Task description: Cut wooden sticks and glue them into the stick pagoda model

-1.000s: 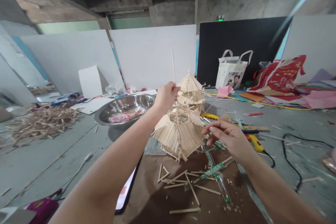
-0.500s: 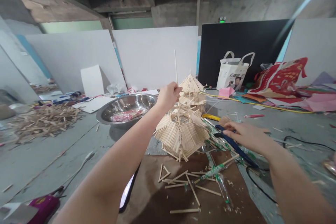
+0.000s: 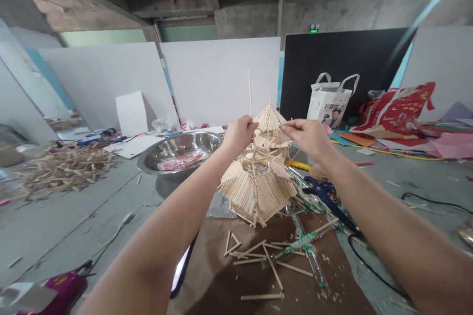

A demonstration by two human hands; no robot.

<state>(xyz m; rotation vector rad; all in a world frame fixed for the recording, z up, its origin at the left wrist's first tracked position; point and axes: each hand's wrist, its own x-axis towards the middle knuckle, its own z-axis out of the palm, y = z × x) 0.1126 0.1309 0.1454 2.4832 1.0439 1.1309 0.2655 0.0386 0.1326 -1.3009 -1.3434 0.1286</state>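
Note:
My left hand point(image 3: 239, 134) is closed around a thin pale wooden stick point(image 3: 250, 92), held upright above a tiered model point(image 3: 255, 188) of glued wooden sticks with a flared roof. Just behind stands a pointed stick roof point(image 3: 269, 115) over a second tier. My right hand point(image 3: 308, 135) is raised at the right of that roof, thumb and forefinger pinched; anything between them is too small to make out. Below my right forearm lies a dark blue-handled tool point(image 3: 328, 202), beside a yellow-handled tool point(image 3: 297, 165).
Loose sticks point(image 3: 262, 261) and clear-green wrappers point(image 3: 306, 243) lie on brown paper point(image 3: 207, 275), with a phone point(image 3: 181, 270) at its left edge. A steel bowl point(image 3: 148, 162) holds pink packets. Farther left is a stick pile point(image 3: 66, 167); a purple device point(image 3: 66, 290) sits nearer.
My right hand has left the blue-handled tool and risen up and left, close to the pointed roof. My left hand stays in place with the upright stick.

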